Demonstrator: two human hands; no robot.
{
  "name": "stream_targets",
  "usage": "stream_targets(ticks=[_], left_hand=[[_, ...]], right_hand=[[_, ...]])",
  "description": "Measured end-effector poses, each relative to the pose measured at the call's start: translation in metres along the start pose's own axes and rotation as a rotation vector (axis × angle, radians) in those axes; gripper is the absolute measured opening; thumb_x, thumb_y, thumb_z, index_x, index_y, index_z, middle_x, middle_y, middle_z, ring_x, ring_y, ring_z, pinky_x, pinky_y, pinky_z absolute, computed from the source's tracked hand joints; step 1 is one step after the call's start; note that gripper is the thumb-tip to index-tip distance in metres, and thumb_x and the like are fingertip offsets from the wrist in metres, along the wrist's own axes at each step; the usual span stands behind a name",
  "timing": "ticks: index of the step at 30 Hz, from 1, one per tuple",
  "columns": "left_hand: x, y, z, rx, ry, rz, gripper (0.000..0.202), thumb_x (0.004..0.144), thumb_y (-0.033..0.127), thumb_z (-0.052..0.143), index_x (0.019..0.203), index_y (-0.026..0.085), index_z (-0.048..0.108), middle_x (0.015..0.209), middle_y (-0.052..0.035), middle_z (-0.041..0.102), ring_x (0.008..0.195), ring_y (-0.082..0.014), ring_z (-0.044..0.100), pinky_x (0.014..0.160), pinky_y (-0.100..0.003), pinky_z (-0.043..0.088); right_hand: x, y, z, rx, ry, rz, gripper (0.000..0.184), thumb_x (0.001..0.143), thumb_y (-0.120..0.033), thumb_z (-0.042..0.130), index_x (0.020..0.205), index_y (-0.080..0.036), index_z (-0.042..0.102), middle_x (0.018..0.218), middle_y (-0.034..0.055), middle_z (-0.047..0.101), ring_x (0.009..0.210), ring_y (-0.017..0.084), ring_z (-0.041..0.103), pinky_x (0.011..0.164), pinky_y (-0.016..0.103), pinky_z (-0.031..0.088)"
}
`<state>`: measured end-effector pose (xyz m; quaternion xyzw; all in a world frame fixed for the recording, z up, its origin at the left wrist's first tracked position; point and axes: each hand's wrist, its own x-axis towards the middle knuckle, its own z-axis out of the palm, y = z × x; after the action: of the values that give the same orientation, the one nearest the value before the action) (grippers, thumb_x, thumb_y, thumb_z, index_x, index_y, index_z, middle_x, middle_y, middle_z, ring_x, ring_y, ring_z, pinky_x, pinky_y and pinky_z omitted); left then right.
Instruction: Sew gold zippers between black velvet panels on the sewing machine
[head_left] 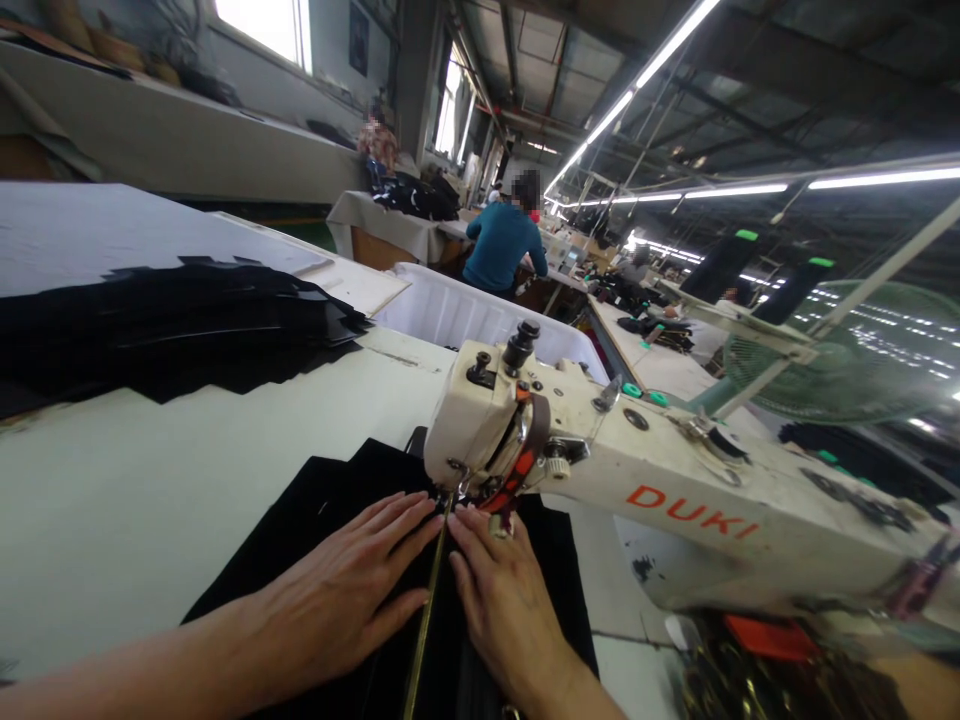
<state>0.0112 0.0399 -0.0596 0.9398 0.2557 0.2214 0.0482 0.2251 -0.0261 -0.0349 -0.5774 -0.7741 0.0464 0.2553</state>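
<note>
Black fabric [315, 515] lies under the head of a white sewing machine [480, 415] marked DUKI. A thin gold-coloured strip, which looks like a metal zipper [424, 640], runs along the fabric up to the presser foot. Flat on the cloth left of the strip rests my left hand [356, 575], fingers stretched toward the needle. My right hand [499, 580] lies on the fabric just right of the strip, its fingertips close to the presser foot and partly behind the machine's front parts. Both hands press from above with fingers extended. The needle point is hard to make out.
A stack of black fabric pieces [172, 325] lies on the table at left. Behind the machine stands a white plastic bin [442, 305]. At right are a green fan [847, 350] and a blurred pile with gold glints [742, 675]. A co-worker in teal [499, 245] sits farther back.
</note>
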Motion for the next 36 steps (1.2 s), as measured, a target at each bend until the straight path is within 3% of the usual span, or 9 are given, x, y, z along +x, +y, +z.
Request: stream_targets(ticks=[4, 8, 15, 23, 30, 36], left_hand=[[0.001, -0.002, -0.001, -0.039, -0.039, -0.009, 0.057, 0.097, 0.037, 0.059, 0.150, 0.022, 0.047, 0.154, -0.0119, 0.046, 0.139, -0.0322, 0.047, 0.116, -0.048, 0.041], [0.003, 0.001, -0.004, -0.047, -0.068, -0.011, 0.056, 0.097, 0.037, 0.058, 0.148, 0.018, 0.049, 0.152, -0.0149, 0.048, 0.139, -0.0335, 0.046, 0.116, -0.050, 0.040], [0.009, 0.005, -0.011, -0.050, -0.108, -0.017, 0.056, 0.098, 0.038, 0.057, 0.147, 0.012, 0.050, 0.151, -0.0190, 0.048, 0.139, -0.0356, 0.046, 0.116, -0.053, 0.039], [0.006, 0.005, -0.010, -0.030, -0.080, 0.000, 0.056, 0.097, 0.038, 0.058, 0.146, 0.012, 0.050, 0.150, -0.0185, 0.049, 0.139, -0.0342, 0.046, 0.117, -0.049, 0.038], [0.006, 0.003, -0.007, -0.041, -0.053, 0.008, 0.053, 0.097, 0.037, 0.059, 0.144, 0.013, 0.053, 0.149, -0.0177, 0.051, 0.138, -0.0337, 0.047, 0.118, -0.050, 0.037], [0.006, 0.003, -0.008, -0.027, -0.054, 0.022, 0.054, 0.098, 0.038, 0.057, 0.146, 0.012, 0.051, 0.148, -0.0188, 0.051, 0.137, -0.0351, 0.048, 0.116, -0.052, 0.039]], right_hand=[[0.025, 0.003, -0.009, 0.337, 0.156, 0.246, 0.018, 0.089, -0.016, 0.063, 0.098, -0.023, 0.076, 0.107, 0.0072, 0.075, 0.104, 0.028, 0.070, 0.097, 0.047, 0.054], [0.045, 0.005, 0.001, 0.511, 0.196, 0.327, 0.010, 0.083, -0.026, 0.073, 0.090, -0.020, 0.076, 0.090, 0.0050, 0.078, 0.086, 0.026, 0.075, 0.080, 0.035, 0.061], [0.045, 0.015, 0.027, 0.547, 0.262, 0.319, 0.011, 0.083, -0.027, 0.072, 0.088, -0.019, 0.076, 0.090, 0.0059, 0.078, 0.085, 0.025, 0.075, 0.086, 0.035, 0.059], [0.044, 0.012, 0.022, 0.505, 0.255, 0.283, 0.010, 0.081, -0.026, 0.067, 0.084, -0.020, 0.074, 0.089, 0.0053, 0.077, 0.087, 0.024, 0.073, 0.090, 0.034, 0.055], [0.045, 0.016, 0.026, 0.501, 0.245, 0.332, 0.012, 0.078, -0.027, 0.064, 0.072, -0.017, 0.069, 0.069, 0.0041, 0.072, 0.065, 0.021, 0.069, 0.060, 0.026, 0.054], [0.032, 0.026, 0.012, 0.449, 0.186, 0.308, 0.007, 0.077, -0.023, 0.060, 0.076, -0.017, 0.064, 0.065, 0.0000, 0.064, 0.056, 0.015, 0.059, 0.052, 0.023, 0.045]])
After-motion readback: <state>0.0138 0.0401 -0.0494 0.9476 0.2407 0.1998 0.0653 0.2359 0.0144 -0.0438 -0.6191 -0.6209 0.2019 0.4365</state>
